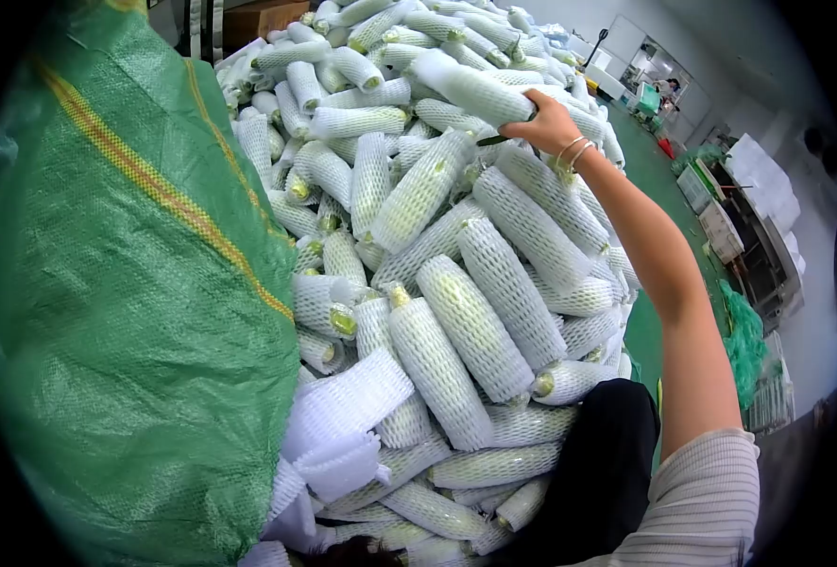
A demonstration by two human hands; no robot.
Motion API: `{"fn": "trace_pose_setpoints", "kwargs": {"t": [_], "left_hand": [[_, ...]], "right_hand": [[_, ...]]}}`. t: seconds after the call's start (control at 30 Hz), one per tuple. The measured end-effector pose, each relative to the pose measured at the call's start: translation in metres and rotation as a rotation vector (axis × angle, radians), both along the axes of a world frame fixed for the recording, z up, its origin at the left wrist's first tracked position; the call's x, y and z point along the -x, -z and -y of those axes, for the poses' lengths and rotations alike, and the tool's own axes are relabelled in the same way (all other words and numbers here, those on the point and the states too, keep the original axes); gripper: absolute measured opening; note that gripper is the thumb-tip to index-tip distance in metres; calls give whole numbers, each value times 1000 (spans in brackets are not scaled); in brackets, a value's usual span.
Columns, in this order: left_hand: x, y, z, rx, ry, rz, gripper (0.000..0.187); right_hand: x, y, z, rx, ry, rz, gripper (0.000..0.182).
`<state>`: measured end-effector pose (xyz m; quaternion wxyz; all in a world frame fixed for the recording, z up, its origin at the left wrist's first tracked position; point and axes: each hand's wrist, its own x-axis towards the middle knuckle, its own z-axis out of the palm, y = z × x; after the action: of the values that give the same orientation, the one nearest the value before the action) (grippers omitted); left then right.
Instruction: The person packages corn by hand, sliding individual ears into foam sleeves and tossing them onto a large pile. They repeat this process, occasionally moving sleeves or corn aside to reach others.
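My right hand (543,125) reaches over the heap and grips one end of a foam-netted vegetable (461,83). The vegetable is long and pale, and its white net sleeve covers nearly all of it. A thin dark piece (492,140) sticks out below my fingers; I cannot make out what it is. Beneath spreads a big pile of similar sleeved vegetables (475,321), several with yellow-green ends showing. My left hand is out of sight.
A large green woven sack (135,312) with yellow stripes fills the left side. Loose white foam sleeves (343,406) lie beside it. My dark-clad leg (593,472) stands against the pile. Crates (721,227) and green plastic (742,345) are along the right wall.
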<state>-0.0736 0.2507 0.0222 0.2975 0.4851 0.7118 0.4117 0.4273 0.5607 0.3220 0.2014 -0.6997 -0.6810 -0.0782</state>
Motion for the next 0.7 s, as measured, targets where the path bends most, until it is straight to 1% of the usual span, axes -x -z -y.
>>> {"fn": "trace_pose_setpoints", "kwargs": {"t": [0.07, 0.1, 0.17, 0.2, 0.23, 0.27, 0.33, 0.37, 0.4, 0.43, 0.47, 0.5, 0.53, 0.57, 0.6, 0.63, 0.67, 0.7], "left_hand": [[-1, -2, 6, 3, 8, -4, 13], [0, -4, 8, 4, 15, -7, 13], [-1, -10, 17, -4, 33, -1, 13], [-3, -15, 22, -14, 51, 7, 13], [-6, -23, 28, -33, 75, 20, 13], [-10, -34, 31, -62, 116, 33, 13], [-21, -73, 28, -173, 265, 95, 13], [-31, -93, 16, -257, 382, 144, 14], [-42, -110, 4, -361, 494, 188, 14], [-56, -147, -21, -349, 627, 289, 14], [-63, -135, -52, -580, 780, 277, 11], [-80, -144, -81, -639, 723, 264, 13], [-97, -157, -115, -579, 741, 245, 14], [-124, -165, -148, -557, 722, 365, 15], [-154, -173, -180, -429, 762, 728, 21], [-177, -182, -213, -301, 836, 875, 38], [-206, -197, -234, -261, 742, 800, 52], [-231, -205, -257, -175, 774, 898, 55]], "right_hand": [[1, 2, 4, -40, 150, -143, 75], [7, 3, 11, -41, 149, -146, 75], [32, 4, 31, -133, 184, -717, 81], [43, 10, 40, -214, 111, -807, 75], [53, 12, 54, -214, 120, -812, 75], [63, 14, 71, -311, 27, -730, 70], [88, 24, 102, -462, -144, -552, 62], [100, 31, 115, -519, -229, -455, 60], [105, 37, 127, -541, -223, -232, 61], [116, 42, 138, -465, -222, -313, 59], [120, 50, 145, -427, -199, -315, 57], [121, 57, 149, -394, -172, -313, 56], [121, 62, 151, -365, -163, -373, 54], [110, 70, 150, -349, -128, -344, 55], [107, 75, 149, -345, -107, -456, 55], [107, 84, 151, -334, -83, -572, 55], [107, 98, 150, -376, -79, -602, 56], [111, 104, 152, -353, -89, -674, 59]]}}
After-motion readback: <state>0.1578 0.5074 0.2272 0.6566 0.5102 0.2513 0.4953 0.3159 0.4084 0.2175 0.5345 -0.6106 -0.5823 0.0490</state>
